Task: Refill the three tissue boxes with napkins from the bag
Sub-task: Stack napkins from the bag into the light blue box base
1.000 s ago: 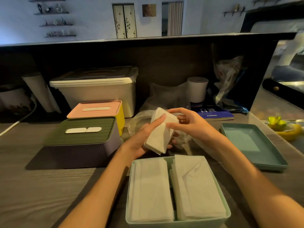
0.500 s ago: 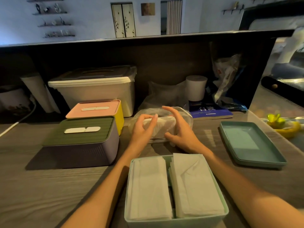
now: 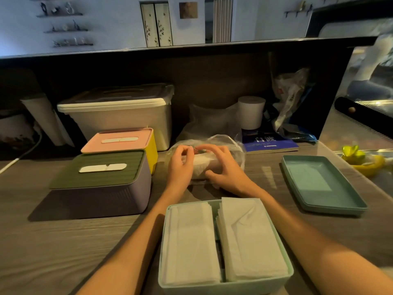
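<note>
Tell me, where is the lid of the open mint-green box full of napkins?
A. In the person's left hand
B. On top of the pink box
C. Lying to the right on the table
C: the teal lid lies flat on the table, right of the open box.

Home interior, likely counter facing living room. Wood-grain counter point(image 3: 63, 241) with raised dark ledge point(image 3: 191, 46); storage bin point(image 3: 119, 116), paper roll point(image 3: 251, 111), book point(image 3: 270, 143) at far side. Beyond: wall shelves point(image 3: 66, 28) with ornaments, framed picture point(image 3: 188, 10).

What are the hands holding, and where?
Both hands, left hand and right hand, grip the clear bag of napkins, fingers curled over its top.
</note>
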{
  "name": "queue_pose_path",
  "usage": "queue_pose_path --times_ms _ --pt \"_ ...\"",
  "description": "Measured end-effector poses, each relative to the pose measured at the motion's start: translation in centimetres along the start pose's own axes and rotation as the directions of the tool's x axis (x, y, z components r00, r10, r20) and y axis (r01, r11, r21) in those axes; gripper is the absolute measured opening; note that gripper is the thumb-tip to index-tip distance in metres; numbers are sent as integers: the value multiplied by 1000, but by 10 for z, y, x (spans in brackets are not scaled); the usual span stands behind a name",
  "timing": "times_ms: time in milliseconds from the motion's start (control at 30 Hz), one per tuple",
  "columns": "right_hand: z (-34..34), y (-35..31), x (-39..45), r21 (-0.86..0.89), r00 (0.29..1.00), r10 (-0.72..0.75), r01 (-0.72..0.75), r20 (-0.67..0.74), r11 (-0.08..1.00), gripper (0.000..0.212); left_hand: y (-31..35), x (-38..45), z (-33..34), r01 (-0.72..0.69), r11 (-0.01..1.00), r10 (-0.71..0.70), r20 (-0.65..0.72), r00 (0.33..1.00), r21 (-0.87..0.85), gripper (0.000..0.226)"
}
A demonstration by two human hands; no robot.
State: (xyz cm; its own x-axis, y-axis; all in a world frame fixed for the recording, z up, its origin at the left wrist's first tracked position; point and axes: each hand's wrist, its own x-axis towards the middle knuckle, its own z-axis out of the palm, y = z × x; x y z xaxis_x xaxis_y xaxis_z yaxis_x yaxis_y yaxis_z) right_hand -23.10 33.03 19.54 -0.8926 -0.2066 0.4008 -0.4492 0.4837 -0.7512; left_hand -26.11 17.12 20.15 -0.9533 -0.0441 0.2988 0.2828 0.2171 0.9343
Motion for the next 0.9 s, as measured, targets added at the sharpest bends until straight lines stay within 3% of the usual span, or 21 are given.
queue_pose_path --times_ms 133,200,267,433,567,700,900 --pt "-13 4 -3 -135 999 -30 34 31 990 54 7 0 -12 -43 996 24 210 977 84 28" --pt "-20 2 -3 -140 999 -52 53 8 989 48 6 0 -23 -167 965 96 321 942 200 34" --pt "-26 -3 -3 -130 999 -40 38 -9 991 45 8 -1 -32 -276 915 170 339 925 295 31" --pt "-53 -35 -9 41 996 91 -92 21 995 46 49 -10 -49 -297 908 189 343 920 296 27" --pt "-76 -69 -15 58 989 147 -149 30 987 41 90 -29 -66 -227 937 118 372 921 267 28" --pt "-85 -106 -22 169 967 249 -256 58 952 36 123 -56 -86 -35 971 -60 384 921 237 26" --pt "-85 -140 -35 62 883 384 -414 270 908 30 152 -101 -108 141 961 -235 433 870 238 24"
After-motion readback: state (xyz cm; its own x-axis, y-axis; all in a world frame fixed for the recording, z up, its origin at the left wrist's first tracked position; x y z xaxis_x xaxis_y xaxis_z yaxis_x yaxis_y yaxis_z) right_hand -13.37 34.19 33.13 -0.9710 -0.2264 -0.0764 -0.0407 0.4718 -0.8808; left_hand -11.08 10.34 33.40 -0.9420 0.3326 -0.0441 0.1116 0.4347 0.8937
